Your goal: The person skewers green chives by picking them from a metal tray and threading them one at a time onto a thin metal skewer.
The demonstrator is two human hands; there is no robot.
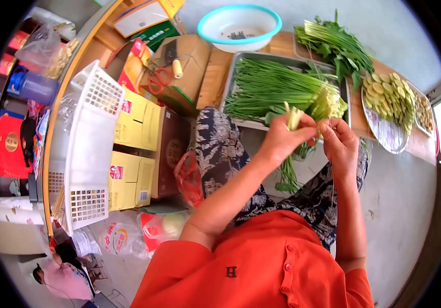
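Observation:
My left hand (289, 134) is closed around a small bunch of leafy greens (289, 174). Pale stem ends poke out above the fingers, and the leaves hang down over my lap. Close beside it, my right hand (340, 141) pinches a thin string (333, 191), which trails below the wrist. The fingertips of both hands nearly meet at the bunch. Just beyond them, a metal tray (225, 97) holds long green chives (274, 90) and a pale-stemmed bundle (329, 101) at its right end.
More leafy greens (333, 43) lie behind the tray. At right is a platter of pale green slices (387, 92). A blue-rimmed basin (238, 28) stands at the back. Scissors (160, 80) and a knife (174, 61) rest on a carton. A white plastic basket (89, 146) and yellow boxes (131, 179) stand left.

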